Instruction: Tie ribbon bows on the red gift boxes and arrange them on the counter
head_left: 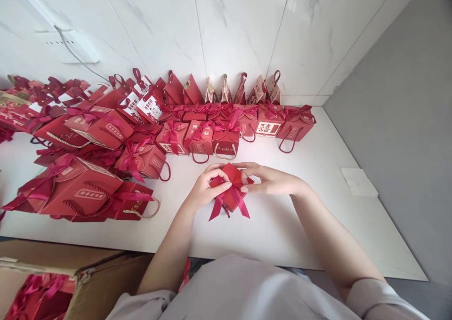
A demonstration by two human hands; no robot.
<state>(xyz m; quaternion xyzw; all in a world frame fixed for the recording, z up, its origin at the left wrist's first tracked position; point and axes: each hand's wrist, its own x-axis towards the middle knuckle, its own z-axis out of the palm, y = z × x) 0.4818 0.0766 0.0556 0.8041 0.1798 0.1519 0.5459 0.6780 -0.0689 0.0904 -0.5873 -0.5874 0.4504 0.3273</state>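
A small red gift box stands on the white table in front of me, with a crimson ribbon tied in a bow on its top. Two ribbon tails hang down its near side. My left hand comes round the box's left side, thumb and forefinger pinched on the bow. From the right, my right hand has its thumb and fingers closed on the bow's other loop. The far fingers of both hands are partly hidden behind the box.
Rows of red gift boxes with bows and cord handles line the wall. More boxes are piled at left. A cardboard carton holding red boxes stands lower left. A white paper lies at the table's right edge.
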